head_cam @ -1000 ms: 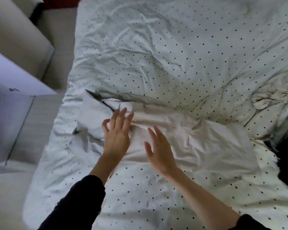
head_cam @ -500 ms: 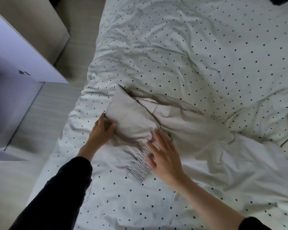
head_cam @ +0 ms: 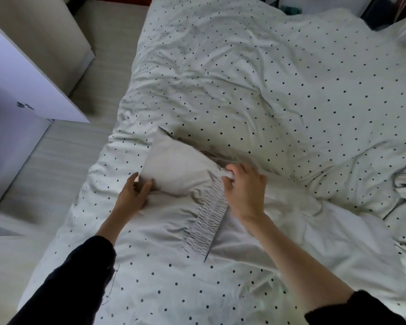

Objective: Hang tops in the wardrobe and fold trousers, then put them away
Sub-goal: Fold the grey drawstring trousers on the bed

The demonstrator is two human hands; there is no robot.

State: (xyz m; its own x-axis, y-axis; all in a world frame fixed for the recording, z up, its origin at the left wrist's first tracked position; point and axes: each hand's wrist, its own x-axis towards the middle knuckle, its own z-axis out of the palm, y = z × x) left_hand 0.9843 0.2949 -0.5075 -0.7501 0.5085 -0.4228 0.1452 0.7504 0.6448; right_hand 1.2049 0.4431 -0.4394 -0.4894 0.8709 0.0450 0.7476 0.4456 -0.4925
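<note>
A rumpled dotted duvet (head_cam: 256, 85) is covering the bed, with pale trousers (head_cam: 181, 170) lying near its left edge. The left hand (head_cam: 133, 195) is pinching the folded corner; the right hand (head_cam: 244, 191) is gripping bunched cloth beside the elastic waistband (head_cam: 209, 221). Uneven pulling is likely skewing the fold, or loose fabric slipping.

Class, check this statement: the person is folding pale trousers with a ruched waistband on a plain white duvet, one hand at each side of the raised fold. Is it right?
Not quite. The head view shows the duvet is white with small dark dots, not plain. The rest holds: the pale trousers with a ruched waistband lie on it, with the left hand and right hand at each side of the raised fold.
</note>
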